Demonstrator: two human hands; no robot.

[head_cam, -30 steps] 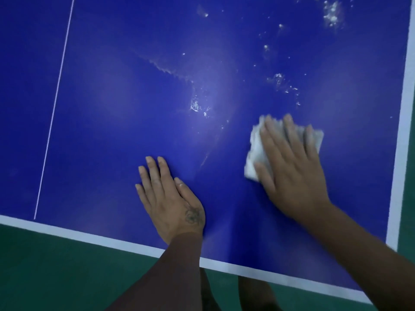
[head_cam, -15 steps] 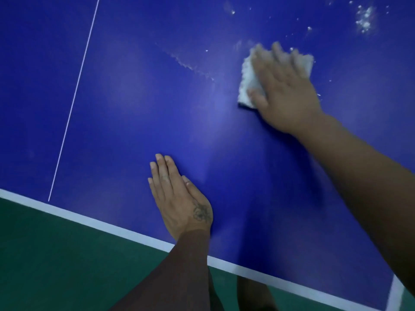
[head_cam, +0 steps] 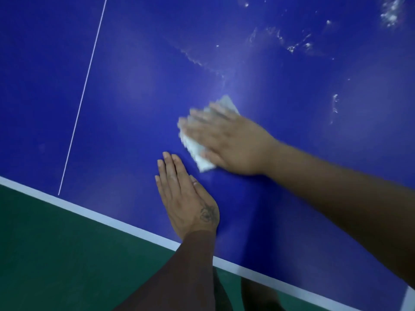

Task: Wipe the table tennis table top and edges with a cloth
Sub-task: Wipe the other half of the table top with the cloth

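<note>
The right hand (head_cam: 233,144) and the white folded cloth (head_cam: 197,151) beneath it are motion-blurred; the cloth's far corner and near edge show, its middle is covered. Right fingers lie flat and slightly spread, pressing the cloth onto the blue table tennis table top (head_cam: 134,90). The left hand (head_cam: 186,198) rests flat just beside the cloth, fingers together, palm down. The white-banded near edge (head_cam: 94,213) runs diagonally; open blue surface extends left to the thin white centre line (head_cam: 83,95). White residue streaks (head_cam: 292,47) remain at upper right. Green floor (head_cam: 56,254) lies below.
</note>
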